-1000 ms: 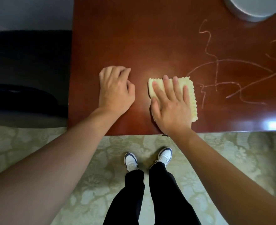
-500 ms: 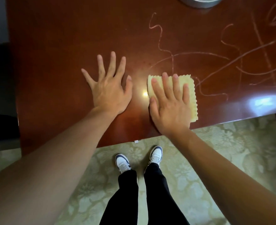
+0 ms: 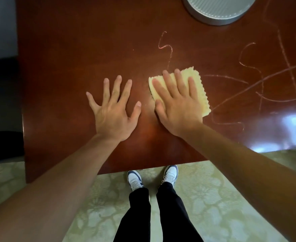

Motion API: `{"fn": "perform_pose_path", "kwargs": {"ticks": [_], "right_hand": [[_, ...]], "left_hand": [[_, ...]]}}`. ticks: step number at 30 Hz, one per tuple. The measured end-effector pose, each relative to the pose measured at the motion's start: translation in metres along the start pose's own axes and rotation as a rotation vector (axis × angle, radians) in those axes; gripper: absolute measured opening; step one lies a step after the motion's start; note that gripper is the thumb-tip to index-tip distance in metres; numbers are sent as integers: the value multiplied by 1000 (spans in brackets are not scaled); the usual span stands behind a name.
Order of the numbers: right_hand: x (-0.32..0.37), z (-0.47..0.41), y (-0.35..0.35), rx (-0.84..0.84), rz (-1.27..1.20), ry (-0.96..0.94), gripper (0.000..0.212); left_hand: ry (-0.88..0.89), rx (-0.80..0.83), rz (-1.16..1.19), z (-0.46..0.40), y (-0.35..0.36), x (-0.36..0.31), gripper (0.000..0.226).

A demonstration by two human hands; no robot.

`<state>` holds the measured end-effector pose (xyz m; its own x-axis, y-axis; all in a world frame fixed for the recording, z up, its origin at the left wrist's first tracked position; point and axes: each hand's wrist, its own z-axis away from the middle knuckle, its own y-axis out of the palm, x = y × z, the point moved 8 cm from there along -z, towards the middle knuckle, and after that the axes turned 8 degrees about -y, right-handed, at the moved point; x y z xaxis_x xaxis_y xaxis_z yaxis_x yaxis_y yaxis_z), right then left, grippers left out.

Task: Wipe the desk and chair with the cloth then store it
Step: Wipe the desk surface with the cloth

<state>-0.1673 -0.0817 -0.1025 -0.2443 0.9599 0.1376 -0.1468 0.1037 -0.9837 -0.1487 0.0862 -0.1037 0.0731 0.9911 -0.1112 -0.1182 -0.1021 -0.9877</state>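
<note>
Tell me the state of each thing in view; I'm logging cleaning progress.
cloth: folded, flat on desk, under right hand.
desk: chalky scribbles remain on right part.
right hand: flat, pressing cloth.
left hand: spread flat on desk.
round grey object: on desk, far side.

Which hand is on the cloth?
The right hand, fingers flat on the yellow cloth; the left hand lies spread on the bare desk.

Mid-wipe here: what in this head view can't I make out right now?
- Cloth: mostly covered by the right hand; its underside is hidden.
- Round grey object: cut off by the top edge.
- Pink marks on the desk: run off the right edge.
- Chair: dark, cut off at left.
</note>
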Motion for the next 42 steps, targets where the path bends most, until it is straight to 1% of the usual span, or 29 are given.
{"fn": "perform_pose_path", "kwargs": {"ticks": [3, 5, 8, 10, 13, 16, 18, 20, 23, 25, 28, 29, 32, 36, 38, 42], "right_hand": [[32, 18, 6, 16, 6, -133, 58], [42, 32, 9, 42, -10, -185, 58], [44, 35, 9, 67, -14, -263, 59], [36, 20, 6, 96, -8, -309, 58], [17, -33, 0, 114, 16, -263, 59], [12, -71, -9, 82, 21, -209, 58], [18, -64, -6, 73, -1, -242, 57], [32, -34, -2, 77, -15, -305, 57], [41, -2, 5, 123, -13, -330, 56], [41, -2, 8, 157, 11, -357, 58], [37, -26, 4, 179, 42, -420, 59], [32, -41, 1, 174, 29, -398, 58], [23, -93, -8, 118, -18, -251, 56], [29, -138, -13, 100, -1, -200, 56], [32, -127, -14, 93, -27, -197, 55], [44, -58, -7, 107, -43, -234, 56]], "left_hand": [[5, 26, -25, 0, 2, 0, 64], [-1, 38, -36, -1, 2, 0, 65], [-5, 42, -25, 0, 1, -1, 64], [-12, 22, 1, -1, 0, 0, 61], [-23, -36, 33, 1, -4, 2, 58], [-22, -72, 64, 3, -8, 1, 57], [-24, -80, 73, 3, -9, 2, 58], [-30, -74, 62, 3, -10, 3, 59], [-33, -53, 52, 2, -10, 4, 60], [-29, -57, 59, 3, -11, 4, 60], [-32, -65, 76, 2, -11, 4, 60], [-42, -71, 75, 2, -11, 4, 60], [-54, -71, 86, 1, -11, 5, 61], [-47, -59, 83, -1, -10, 6, 62], [-49, -51, 89, 0, -10, 6, 62], [-31, -32, 107, -1, -10, 5, 62]]}}
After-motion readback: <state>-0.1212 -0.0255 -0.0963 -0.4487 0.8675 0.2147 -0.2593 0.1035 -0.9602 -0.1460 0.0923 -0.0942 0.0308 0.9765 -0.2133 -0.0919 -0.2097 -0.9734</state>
